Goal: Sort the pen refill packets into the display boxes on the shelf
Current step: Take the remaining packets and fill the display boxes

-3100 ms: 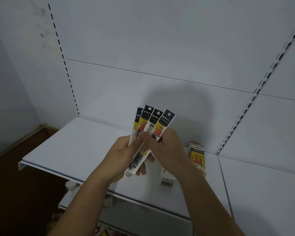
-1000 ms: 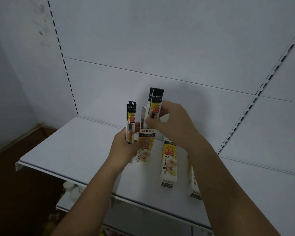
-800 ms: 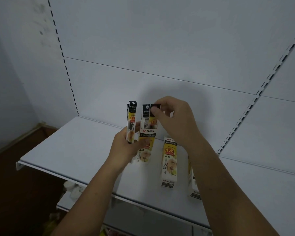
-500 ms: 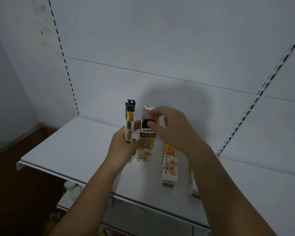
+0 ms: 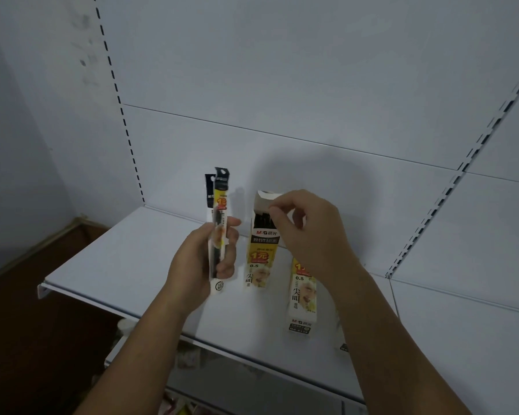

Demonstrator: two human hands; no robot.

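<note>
My left hand (image 5: 198, 262) grips two pen refill packets (image 5: 219, 211) upright, their black tops pointing up. Just to their right stands an open yellow-and-white display box (image 5: 259, 256) on the white shelf (image 5: 126, 259); dark packet tops show inside it under its raised flap. My right hand (image 5: 309, 232) hovers at that box's open top. Its thumb and forefinger are pinched together by the flap, and nothing shows between them. A second display box (image 5: 303, 298) lies nearer the shelf front, partly under my right wrist.
A corner of a third box (image 5: 343, 347) peeks out from behind my right forearm. The shelf's back panel (image 5: 282, 85) and slotted uprights (image 5: 450, 190) rise behind. A lower shelf (image 5: 189, 357) with blurred goods shows below the front edge. A dark floor (image 5: 27, 324) lies at left.
My right hand took packets from the fan in both hands and pushed them down into the open box until only their tops show. My left hand keeps two packets.
</note>
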